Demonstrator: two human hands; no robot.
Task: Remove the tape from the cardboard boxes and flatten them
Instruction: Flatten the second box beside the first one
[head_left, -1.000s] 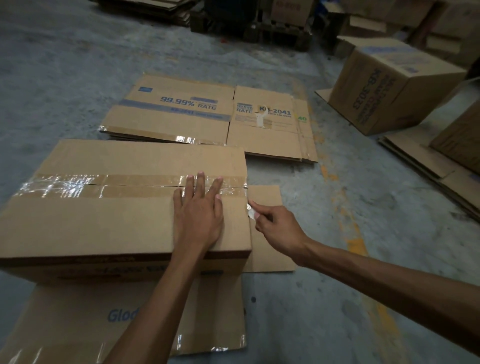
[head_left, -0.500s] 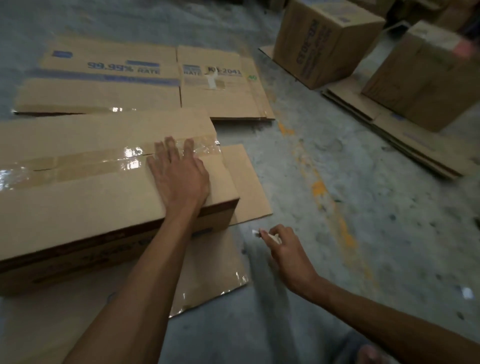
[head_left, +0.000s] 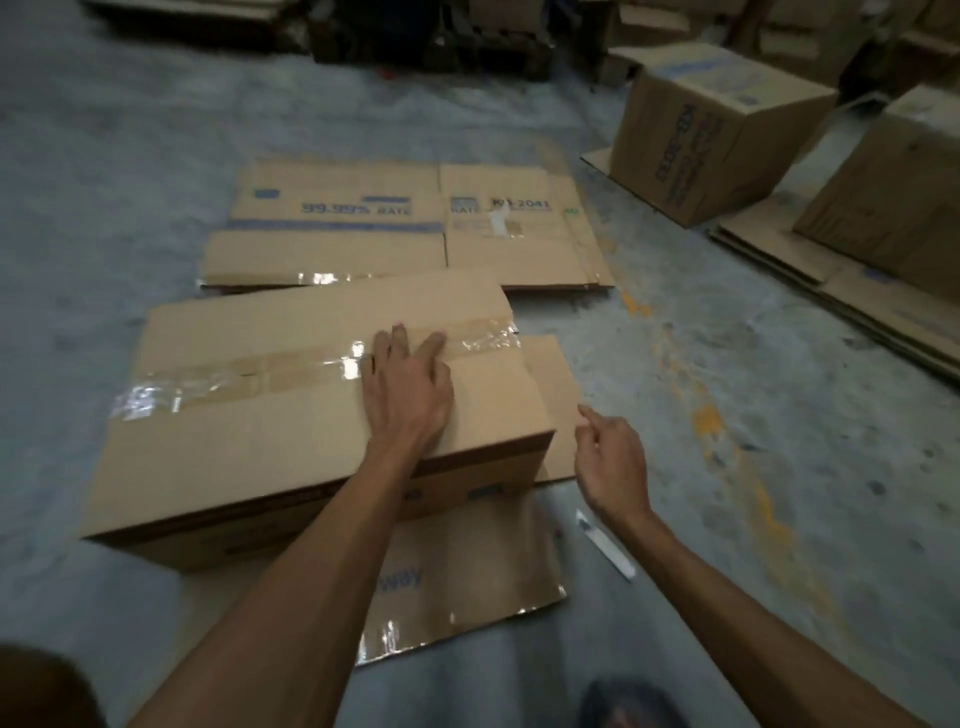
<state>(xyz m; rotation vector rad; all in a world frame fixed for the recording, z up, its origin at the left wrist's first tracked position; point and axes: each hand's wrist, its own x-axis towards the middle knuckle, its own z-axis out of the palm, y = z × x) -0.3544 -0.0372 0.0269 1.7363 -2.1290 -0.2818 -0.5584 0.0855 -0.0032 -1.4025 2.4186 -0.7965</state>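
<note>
Taped box (head_left: 291, 431) on the floor (head_left: 727, 415), left hand (head_left: 410, 389) flat and released on its top over the tape (head_left: 249, 376), right hand (head_left: 613, 457) empty, fingers loosely curled, just right of the box, white cutter (head_left: 605, 543) on the floor below that hand, flattened boxes (head_left: 405, 234) behind

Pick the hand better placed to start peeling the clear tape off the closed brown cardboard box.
Right hand: it hovers free beside the crinkled tape end, while the left hand lies flat on the brown cardboard box.
</note>
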